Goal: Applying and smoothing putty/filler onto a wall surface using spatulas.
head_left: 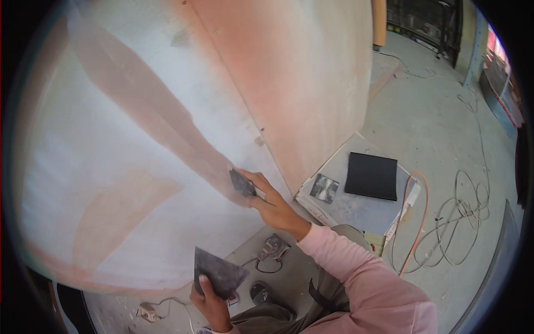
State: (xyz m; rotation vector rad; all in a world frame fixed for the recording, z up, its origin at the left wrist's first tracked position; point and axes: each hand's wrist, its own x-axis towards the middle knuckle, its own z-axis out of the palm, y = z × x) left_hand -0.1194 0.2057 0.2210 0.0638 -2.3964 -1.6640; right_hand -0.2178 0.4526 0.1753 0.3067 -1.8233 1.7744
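Observation:
My right hand (272, 203) grips a dark flat scraper-like piece (242, 182) and holds it against a large curved white panel (139, 61). The piece rests at the lower end of a long brownish-pink smooth band (150, 114), which runs up to the upper left. Lower down, apart from the panel's face, my left hand (208, 300) grips a dark grey square sheet (218, 274) with lighter smears, its thumb on top. The fingers beneath the sheet are hidden. Another faded, curved pinkish patch (114, 222) shows on the panel's lower left.
A box with a grey top (356, 214) stands at the right, bearing a black square sheet (371, 176) and a smaller smeared one (324, 188). A corded power tool (273, 248) lies on the floor by my shoe (261, 292). Coiled cable (464, 209) and an orange hose (425, 214) lie farther right.

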